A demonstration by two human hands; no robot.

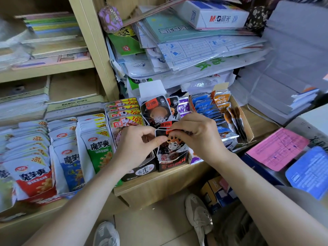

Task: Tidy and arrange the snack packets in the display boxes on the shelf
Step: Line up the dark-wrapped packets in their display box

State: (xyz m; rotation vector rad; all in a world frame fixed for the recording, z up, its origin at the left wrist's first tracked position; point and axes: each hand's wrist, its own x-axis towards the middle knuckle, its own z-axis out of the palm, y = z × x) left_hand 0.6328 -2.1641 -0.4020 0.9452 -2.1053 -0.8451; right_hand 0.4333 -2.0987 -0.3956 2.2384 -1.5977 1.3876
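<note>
Hands are caught mid-shelf in the head view, the only one on offer. A black snack packet (171, 143) is pinched at its top edge from both sides. The left hand (136, 146) is clamped on the left corner with thumb and forefinger. The right hand (198, 134) is curled over the right corner, fingers closed on the foil.

The packet is held upright at the near end of the black display box (173, 164), its lower part down among the packets there. Behind it, farther back, more black packets (157, 110) are stood in a loose, leaning row. To the left, red-labelled packets (124, 115) are lined up neatly. To the right, blue packets (204, 105) are fanned out in a torn cardboard box (246, 125). At far left, white packets (35, 157) are ranked along the shelf (159, 185).

The step in hand is judged to be the seating of this one packet at the front of its row. Next, it would need to be pressed straight down, squared with the packets behind, and then released. The leaning ones farther back look due for straightening after that.
</note>
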